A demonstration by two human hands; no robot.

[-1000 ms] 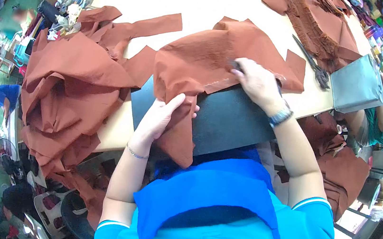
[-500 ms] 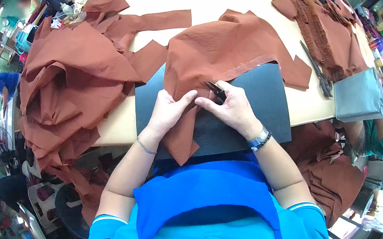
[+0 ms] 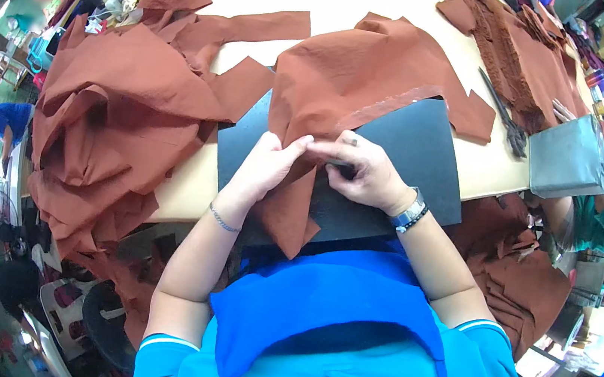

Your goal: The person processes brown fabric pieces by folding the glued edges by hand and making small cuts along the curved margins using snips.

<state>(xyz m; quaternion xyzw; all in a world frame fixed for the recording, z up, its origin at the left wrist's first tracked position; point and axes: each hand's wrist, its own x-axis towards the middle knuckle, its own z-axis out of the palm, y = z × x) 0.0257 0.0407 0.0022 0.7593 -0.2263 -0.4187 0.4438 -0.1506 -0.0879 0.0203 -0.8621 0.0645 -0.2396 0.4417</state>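
At centre frame, left hand pinches brown cloth; right hand, forefinger extended towards left thumb, grasps a dark item, possibly a tool.

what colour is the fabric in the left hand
Reddish brown, plain; the fabric shows best in the head view.

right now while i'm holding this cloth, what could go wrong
The dark thing tucked in the right hand is close to the left hand; if it is sharp, it might nick a finger or the brown cloth.

The heap of cloth spills over the edge of the table, so a bump could drag it down.
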